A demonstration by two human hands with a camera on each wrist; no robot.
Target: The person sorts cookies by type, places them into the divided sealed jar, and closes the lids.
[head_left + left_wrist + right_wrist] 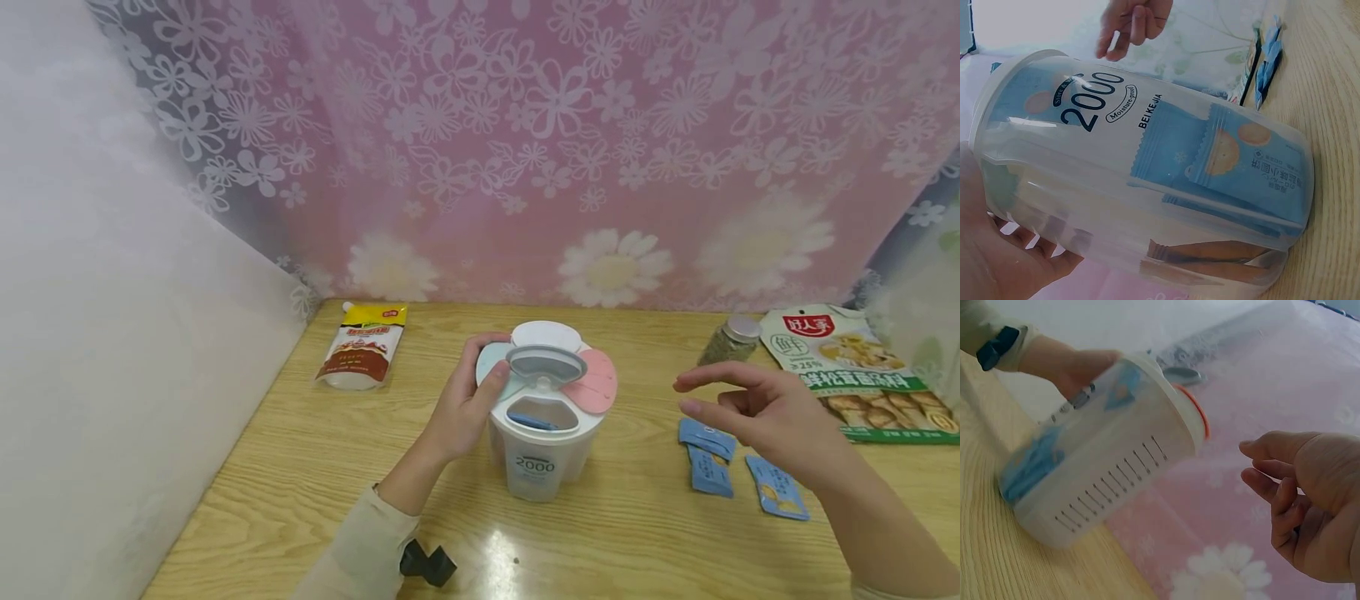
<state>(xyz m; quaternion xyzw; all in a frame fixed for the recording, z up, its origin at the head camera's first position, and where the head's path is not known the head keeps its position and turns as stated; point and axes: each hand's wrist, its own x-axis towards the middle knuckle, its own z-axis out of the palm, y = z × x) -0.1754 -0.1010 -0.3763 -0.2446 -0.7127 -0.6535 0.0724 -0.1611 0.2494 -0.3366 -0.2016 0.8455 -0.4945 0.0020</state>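
A clear storage container [536, 467] marked "2000" stands on the table, its lid divided into white, pink and blue sections. The front white flap [546, 362] is raised, and a blue packet [532, 421] shows inside the opening. My left hand [468, 400] grips the container's left side, thumb on top by the blue section. Through the wall in the left wrist view, several blue cracker packets [1241, 169] and a brown packet [1216, 253] show in the container. My right hand [765, 412] hovers right of it with nothing between thumb and index finger, above blue packets [708, 471] on the table.
Another blue packet [777, 487] lies to the right. Behind it are a glass jar [729, 342] with a silver lid and a large green-and-white food bag [862, 375]. A spouted pouch [365, 346] lies at the back left. A pink floral cloth [525, 167] hangs behind the table.
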